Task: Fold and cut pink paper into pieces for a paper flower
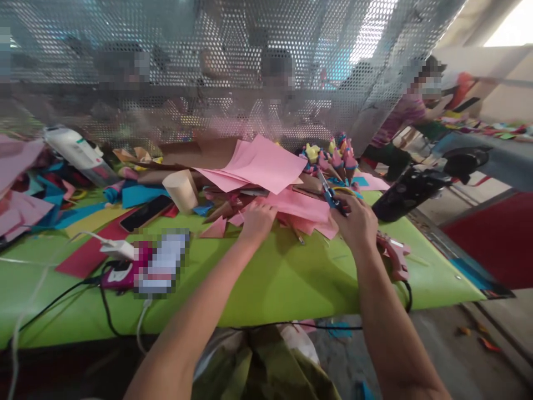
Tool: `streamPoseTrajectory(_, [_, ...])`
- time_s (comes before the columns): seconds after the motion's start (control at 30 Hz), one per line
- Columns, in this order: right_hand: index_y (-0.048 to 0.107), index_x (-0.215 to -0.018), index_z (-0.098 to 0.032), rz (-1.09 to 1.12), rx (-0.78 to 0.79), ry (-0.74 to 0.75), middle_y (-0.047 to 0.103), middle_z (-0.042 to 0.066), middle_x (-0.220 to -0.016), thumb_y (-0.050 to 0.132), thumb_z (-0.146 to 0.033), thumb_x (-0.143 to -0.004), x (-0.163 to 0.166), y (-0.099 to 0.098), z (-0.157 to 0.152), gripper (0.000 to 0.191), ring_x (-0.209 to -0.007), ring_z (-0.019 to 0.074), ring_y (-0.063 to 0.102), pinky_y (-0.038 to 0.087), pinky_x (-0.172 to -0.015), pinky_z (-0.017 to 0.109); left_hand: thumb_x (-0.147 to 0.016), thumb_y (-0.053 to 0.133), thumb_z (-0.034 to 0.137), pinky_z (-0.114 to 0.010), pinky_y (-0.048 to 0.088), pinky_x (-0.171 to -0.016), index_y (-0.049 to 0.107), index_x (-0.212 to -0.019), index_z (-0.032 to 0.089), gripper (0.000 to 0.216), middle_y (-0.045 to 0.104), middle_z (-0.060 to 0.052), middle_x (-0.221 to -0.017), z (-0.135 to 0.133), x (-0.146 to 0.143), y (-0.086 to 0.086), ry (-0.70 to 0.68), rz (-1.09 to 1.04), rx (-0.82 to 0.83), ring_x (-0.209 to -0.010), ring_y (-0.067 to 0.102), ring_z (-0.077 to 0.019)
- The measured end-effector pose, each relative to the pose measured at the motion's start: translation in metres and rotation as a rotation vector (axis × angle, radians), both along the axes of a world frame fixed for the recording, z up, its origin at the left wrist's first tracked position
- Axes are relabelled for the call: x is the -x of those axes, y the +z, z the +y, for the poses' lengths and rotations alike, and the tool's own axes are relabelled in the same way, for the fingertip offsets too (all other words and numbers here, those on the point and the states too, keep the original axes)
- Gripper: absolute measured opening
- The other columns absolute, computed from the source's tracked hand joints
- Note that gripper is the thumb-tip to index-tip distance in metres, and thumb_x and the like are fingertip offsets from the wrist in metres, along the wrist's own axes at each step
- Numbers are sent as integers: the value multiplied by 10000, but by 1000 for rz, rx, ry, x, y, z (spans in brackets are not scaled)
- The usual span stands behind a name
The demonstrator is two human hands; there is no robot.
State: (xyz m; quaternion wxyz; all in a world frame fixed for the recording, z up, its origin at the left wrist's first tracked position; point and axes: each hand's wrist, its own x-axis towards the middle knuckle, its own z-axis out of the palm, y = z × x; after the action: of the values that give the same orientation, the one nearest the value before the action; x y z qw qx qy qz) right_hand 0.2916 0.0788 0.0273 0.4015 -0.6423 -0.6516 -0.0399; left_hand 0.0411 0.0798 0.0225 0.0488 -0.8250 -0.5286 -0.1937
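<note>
My left hand (259,221) is at the near edge of a pink paper sheet (302,205), its fingers closed on the paper. In my right hand (358,221) is a pair of scissors (328,191), with dark handles in the fingers and the blades pointing away from me, up and to the left. The blades are beside the right part of the sheet. Behind it lies a loose stack of pink paper (262,164). Small pink scraps (214,228) and a pencil (297,233) lie close to my left hand.
On the green table (283,283) are a pink glue gun (395,255), a cardboard tube (181,190), a black phone (145,213), a power strip (125,272) with cords and a black bottle (408,191). Paper cones (339,158) stand before the perforated metal screen (233,66). Another person (402,119) is at right.
</note>
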Motion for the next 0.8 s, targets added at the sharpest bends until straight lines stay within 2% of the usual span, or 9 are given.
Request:
streamPoseTrajectory(0.07, [713,-1110,-249,7,-6,-13,735,84,-1019,579,-332,-802,-1,0,0,345,-809,247,645,504,-778,385,-900,483,63,-402,483,-887,725,-986,157,273,760,-142,-965,-4,5,8,64,-120,-37,-931,702,-260])
streamPoseTrajectory(0.17, [702,-1133,-250,-3,12,-32,735,87,-1018,560,-321,-821,-2,-2,2,350,-814,250,645,502,-761,382,-898,533,129,-342,497,-809,709,-978,198,205,756,-102,-924,-9,16,20,136,-417,-42,-866,704,-236])
streamPoseTrajectory(0.3, [714,-1096,-262,-70,65,-14,732,89,-1058,574,-287,-807,1,-10,6,322,-930,278,646,504,-791,393,-898,558,196,-277,493,-797,674,-915,214,118,751,-46,-928,-10,30,31,110,-827,-2,-873,696,-182])
streamPoseTrajectory(0.47, [738,-1048,-253,-188,201,-9,734,103,-1072,607,-268,-788,3,-20,14,292,-1005,315,643,514,-793,425,-867,596,245,-253,499,-788,616,-832,203,58,698,-5,-821,-9,42,38,117,-1190,-31,-815,646,-142])
streamPoseTrajectory(0.53, [747,-1055,-244,-239,297,-8,733,117,-1089,620,-242,-777,5,-18,14,305,-1011,332,651,521,-781,440,-859,616,280,-255,510,-789,606,-843,205,77,691,-12,-840,-15,47,42,118,-1316,-63,-827,645,-142])
streamPoseTrajectory(0.6, [747,-1093,-232,-274,317,18,726,132,-1131,613,-209,-788,11,-12,10,334,-1048,352,649,526,-805,468,-860,629,335,-270,528,-797,600,-878,212,127,693,-23,-886,-24,53,47,114,-1415,-85,-861,657,-153])
streamPoseTrajectory(0.67, [727,-1163,-231,-292,219,137,704,132,-1220,578,-189,-841,27,-4,-1,357,-1130,349,629,512,-896,500,-854,646,382,-293,547,-803,594,-914,221,179,698,-32,-926,-35,60,50,124,-1480,-101,-894,668,-172])
streamPoseTrajectory(0.7, [716,-1187,-244,-298,149,255,693,116,-1261,550,-194,-881,39,-1,-9,352,-1168,330,616,490,-960,505,-847,656,392,-304,555,-810,592,-928,225,196,700,-35,-944,-40,64,51,129,-1500,-118,-910,672,-181])
streamPoseTrajectory(0.8, [678,-1251,-288,-345,150,723,687,64,-1296,530,-273,-954,86,1,-36,333,-1173,271,626,465,-1028,471,-833,671,386,-323,563,-841,588,-932,232,201,701,-35,-968,-52,75,52,137,-1498,-204,-948,674,-190])
